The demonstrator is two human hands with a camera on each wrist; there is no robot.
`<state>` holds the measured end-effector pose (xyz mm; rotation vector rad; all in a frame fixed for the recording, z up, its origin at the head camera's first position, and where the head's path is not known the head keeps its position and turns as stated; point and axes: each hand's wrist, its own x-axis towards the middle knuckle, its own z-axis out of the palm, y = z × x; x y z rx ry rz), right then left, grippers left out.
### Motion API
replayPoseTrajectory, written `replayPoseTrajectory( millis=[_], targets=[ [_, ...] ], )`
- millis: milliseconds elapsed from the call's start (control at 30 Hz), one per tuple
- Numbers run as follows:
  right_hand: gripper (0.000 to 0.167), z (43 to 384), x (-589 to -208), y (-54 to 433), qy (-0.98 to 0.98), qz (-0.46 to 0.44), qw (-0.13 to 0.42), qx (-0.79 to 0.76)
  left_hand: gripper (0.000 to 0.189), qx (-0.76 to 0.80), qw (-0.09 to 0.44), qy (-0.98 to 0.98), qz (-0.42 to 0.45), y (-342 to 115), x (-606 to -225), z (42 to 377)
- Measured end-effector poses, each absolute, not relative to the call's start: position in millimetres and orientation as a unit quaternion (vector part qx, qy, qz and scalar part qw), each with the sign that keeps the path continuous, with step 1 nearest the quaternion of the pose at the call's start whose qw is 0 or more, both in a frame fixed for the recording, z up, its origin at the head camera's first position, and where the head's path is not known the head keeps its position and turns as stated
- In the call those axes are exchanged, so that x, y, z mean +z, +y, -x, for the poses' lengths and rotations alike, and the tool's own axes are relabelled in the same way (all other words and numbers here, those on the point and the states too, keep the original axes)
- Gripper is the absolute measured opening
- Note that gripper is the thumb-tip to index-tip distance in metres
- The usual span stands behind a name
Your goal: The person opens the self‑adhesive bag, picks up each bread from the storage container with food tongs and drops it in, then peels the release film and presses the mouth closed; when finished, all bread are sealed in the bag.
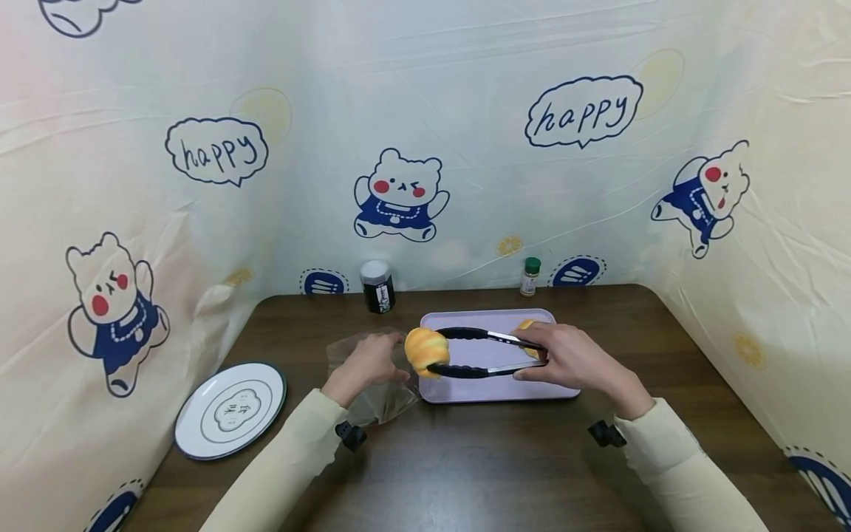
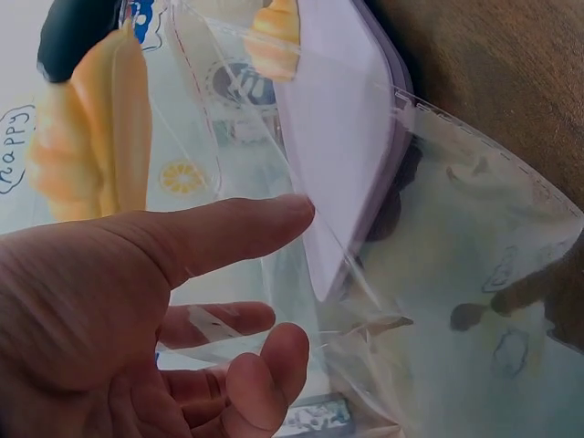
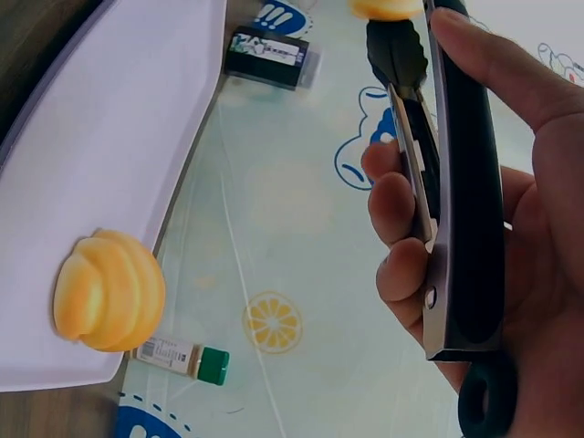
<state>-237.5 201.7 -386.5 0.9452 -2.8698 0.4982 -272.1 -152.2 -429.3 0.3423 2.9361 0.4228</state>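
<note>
My right hand (image 1: 572,360) grips black-and-silver food tongs (image 3: 470,201), their tips pointing left. Between the tips is a golden, ridged bread roll (image 1: 426,350), raised above the tray's left end. My left hand (image 1: 368,363) is at a clear plastic bag (image 2: 493,265), just left of that roll. In the left wrist view its thumb reaches out along the film while the other fingers curl in against the plastic. A second bread roll (image 3: 109,290) lies on the lilac tray (image 1: 479,393), partly hidden by my right hand in the head view.
A white plate (image 1: 199,428) with a dark rim lies at the table's left edge. At the back stand a dark jar (image 1: 377,287) with a pale lid and a small green-capped bottle (image 1: 529,278). A printed cloth (image 1: 465,111) hangs behind and beside the brown table (image 1: 479,473).
</note>
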Motion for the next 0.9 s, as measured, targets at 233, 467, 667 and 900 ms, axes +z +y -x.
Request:
replayPoseTrajectory(
  millis=[233,467,667,900],
  targets=[
    [0.063,236.2,-388.1,201.6,-0.928,-0.331,0.020,0.168,0.070,0.135,0.063,0.982,-0.120,-153.8,-429.5,272.1],
    [0.060,237.0,-387.5,198.8,-0.927,-0.337,0.020,0.166,0.069,0.136,0.061,0.981,-0.122,-153.3,-428.8,271.2],
    [0.060,237.3,-386.4,194.6,-0.929,-0.337,0.034,0.146,0.070,0.133,0.058,0.981,-0.128,-151.0,-428.7,270.0],
    [0.061,236.7,-386.9,197.3,-0.923,-0.352,0.014,0.157,0.061,0.124,0.048,0.983,-0.124,-152.6,-428.7,272.3]
  ],
)
